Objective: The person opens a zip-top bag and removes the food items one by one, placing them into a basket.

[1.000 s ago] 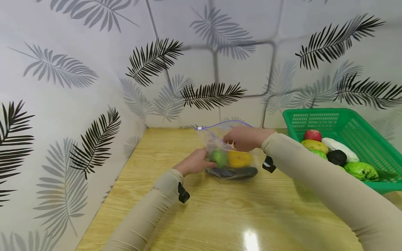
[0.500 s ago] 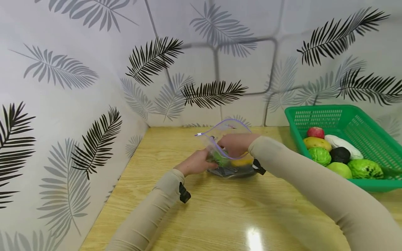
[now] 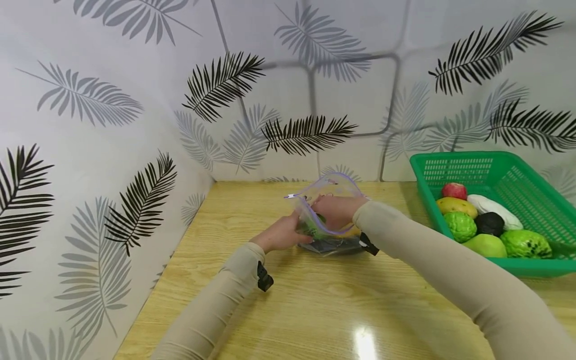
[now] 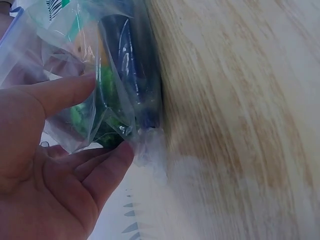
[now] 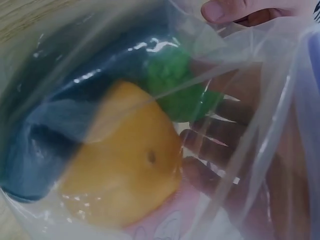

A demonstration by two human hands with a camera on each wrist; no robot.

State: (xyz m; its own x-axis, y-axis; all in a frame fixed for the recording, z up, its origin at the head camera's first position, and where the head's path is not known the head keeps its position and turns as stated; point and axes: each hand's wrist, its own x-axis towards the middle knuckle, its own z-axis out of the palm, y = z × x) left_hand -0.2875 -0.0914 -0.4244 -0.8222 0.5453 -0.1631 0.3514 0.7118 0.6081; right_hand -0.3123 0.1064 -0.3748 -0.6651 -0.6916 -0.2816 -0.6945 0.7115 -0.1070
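Observation:
A clear zip bag [image 3: 345, 189] with a purple seal lies on the table, its mouth gaping. Inside are a bumpy green fruit [image 5: 170, 85], an orange-yellow fruit [image 5: 125, 160] and a long dark vegetable like an eggplant [image 4: 125, 55]. My left hand [image 3: 280, 234] grips the bag's left end, thumb on one side and fingers on the other, by the green fruit. Through the mouth reaches my right hand [image 3: 335, 209], its fingertips at the green fruit and against the orange-yellow one. I cannot tell whether they close on the green fruit; the plastic blurs them.
To the right stands a green plastic basket [image 3: 497, 267] holding several fruits and vegetables, among them a red apple [image 3: 454, 190] and a white one [image 3: 495, 211]. Behind the wooden table [image 3: 279, 310] is a leaf-patterned wall [image 3: 288, 170]. Another such wall borders the left side.
My right hand has moved left and down, deeper into the bag, and the bag's mouth has spread wider. The left hand keeps its hold at the same end.

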